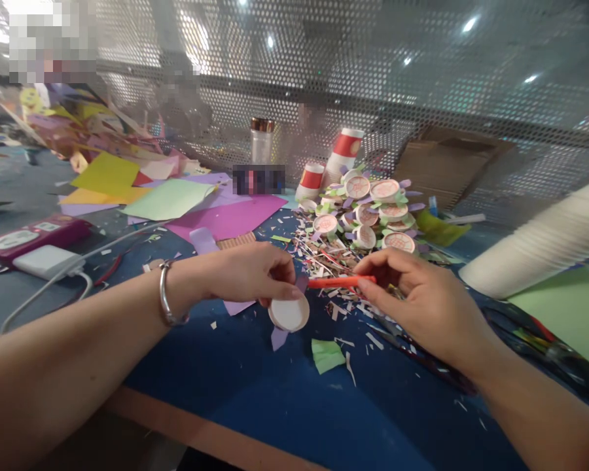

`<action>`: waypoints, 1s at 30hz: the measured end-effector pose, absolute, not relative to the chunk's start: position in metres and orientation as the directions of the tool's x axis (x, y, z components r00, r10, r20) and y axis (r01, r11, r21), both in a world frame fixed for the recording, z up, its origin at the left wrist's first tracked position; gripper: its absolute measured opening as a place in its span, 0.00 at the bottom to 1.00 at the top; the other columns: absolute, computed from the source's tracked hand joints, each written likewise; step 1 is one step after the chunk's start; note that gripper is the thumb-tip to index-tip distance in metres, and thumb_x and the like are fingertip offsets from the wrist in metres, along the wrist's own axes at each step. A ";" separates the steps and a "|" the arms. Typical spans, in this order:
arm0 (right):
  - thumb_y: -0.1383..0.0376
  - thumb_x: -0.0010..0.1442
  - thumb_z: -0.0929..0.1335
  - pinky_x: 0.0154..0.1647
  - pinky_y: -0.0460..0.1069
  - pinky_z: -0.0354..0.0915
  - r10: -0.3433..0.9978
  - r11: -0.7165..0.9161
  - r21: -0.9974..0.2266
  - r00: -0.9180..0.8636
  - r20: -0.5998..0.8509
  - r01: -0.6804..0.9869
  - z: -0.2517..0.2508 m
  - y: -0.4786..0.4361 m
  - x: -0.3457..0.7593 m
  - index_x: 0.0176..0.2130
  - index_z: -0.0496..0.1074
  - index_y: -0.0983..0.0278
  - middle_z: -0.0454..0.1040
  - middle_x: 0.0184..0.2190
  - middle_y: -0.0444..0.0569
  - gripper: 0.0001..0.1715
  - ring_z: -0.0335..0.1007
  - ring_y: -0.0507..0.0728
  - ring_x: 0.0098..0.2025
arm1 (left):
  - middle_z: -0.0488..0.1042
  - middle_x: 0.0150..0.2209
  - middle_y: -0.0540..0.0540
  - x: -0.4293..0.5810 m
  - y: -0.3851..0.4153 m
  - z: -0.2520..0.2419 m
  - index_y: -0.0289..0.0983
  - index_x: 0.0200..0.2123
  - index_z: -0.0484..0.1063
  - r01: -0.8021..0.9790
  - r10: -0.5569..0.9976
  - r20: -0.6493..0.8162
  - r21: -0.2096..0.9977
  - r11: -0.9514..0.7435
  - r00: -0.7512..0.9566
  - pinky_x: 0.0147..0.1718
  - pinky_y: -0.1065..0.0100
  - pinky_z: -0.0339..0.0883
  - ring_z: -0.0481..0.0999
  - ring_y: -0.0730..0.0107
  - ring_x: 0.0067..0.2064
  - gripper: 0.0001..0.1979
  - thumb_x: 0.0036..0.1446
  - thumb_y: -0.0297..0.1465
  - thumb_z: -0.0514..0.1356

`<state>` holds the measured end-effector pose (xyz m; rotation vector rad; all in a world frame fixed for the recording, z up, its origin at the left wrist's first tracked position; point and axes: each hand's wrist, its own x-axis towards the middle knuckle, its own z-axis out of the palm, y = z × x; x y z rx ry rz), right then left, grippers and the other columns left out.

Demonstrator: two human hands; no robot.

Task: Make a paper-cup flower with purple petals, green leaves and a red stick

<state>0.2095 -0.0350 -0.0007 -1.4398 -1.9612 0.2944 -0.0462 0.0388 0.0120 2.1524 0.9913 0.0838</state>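
Observation:
My left hand (pixel 260 271) pinches a small round white paper cup bottom (pixel 288 313) by its upper edge. A purple paper piece (pixel 278 338) sticks out below it, and another shows at its upper right, beside my thumb. In my right hand (pixel 415 297) is a slim orange-red pen (pixel 341 282), held between thumb and fingers. Its left end is close to the upper purple piece; I cannot tell if they touch. Just below the cup bottom lies a green paper scrap (pixel 328 356). Scissors (pixel 417 353) lie partly hidden under my right wrist.
Behind my hands rises a pile of decorated cup bottoms (pixel 366 214) among paper shreds. Red-and-white cups (pixel 343 154) and a clear bottle (pixel 262 140) stand behind. Stacked white cups (pixel 535 239) lie right. Coloured sheets (pixel 171 198) and a purple power strip (pixel 36 235) with a cable are left.

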 end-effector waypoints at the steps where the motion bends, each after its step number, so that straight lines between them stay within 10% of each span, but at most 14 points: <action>1: 0.62 0.61 0.70 0.32 0.48 0.66 0.908 0.354 -0.579 -0.122 0.400 0.735 0.001 -0.036 0.210 0.38 0.74 0.60 0.76 0.31 0.44 0.05 0.72 0.52 0.30 | 0.78 0.31 0.48 -0.046 0.038 0.013 0.38 0.37 0.75 0.658 0.696 -0.212 0.590 -0.468 0.686 0.26 0.70 0.59 0.74 0.69 0.30 0.16 0.59 0.46 0.61; 6: 0.62 0.59 0.71 0.26 0.45 0.66 0.899 0.356 -0.652 -0.054 0.436 0.669 0.007 -0.042 0.207 0.38 0.74 0.60 0.75 0.28 0.43 0.05 0.71 0.50 0.27 | 0.77 0.37 0.48 -0.045 0.035 0.018 0.39 0.39 0.76 0.661 0.773 0.105 0.455 -0.597 0.626 0.30 0.68 0.60 0.74 0.67 0.35 0.11 0.60 0.40 0.61; 19: 0.61 0.62 0.72 0.35 0.46 0.72 0.860 0.427 -0.690 -0.027 0.510 0.584 0.008 -0.059 0.183 0.42 0.76 0.56 0.78 0.36 0.42 0.06 0.76 0.53 0.34 | 0.75 0.39 0.43 -0.014 0.024 0.002 0.35 0.39 0.76 0.265 0.391 0.547 0.297 -0.917 0.740 0.47 0.65 0.66 0.71 0.64 0.44 0.08 0.65 0.33 0.61; 30: 0.59 0.65 0.70 0.32 0.49 0.74 0.856 0.420 -0.640 -0.046 0.515 0.643 0.005 -0.063 0.180 0.41 0.78 0.56 0.81 0.33 0.43 0.06 0.77 0.55 0.31 | 0.75 0.46 0.47 -0.062 0.039 0.028 0.41 0.49 0.74 0.530 0.555 -0.072 0.418 -0.738 0.829 0.37 0.69 0.62 0.73 0.62 0.47 0.26 0.50 0.48 0.69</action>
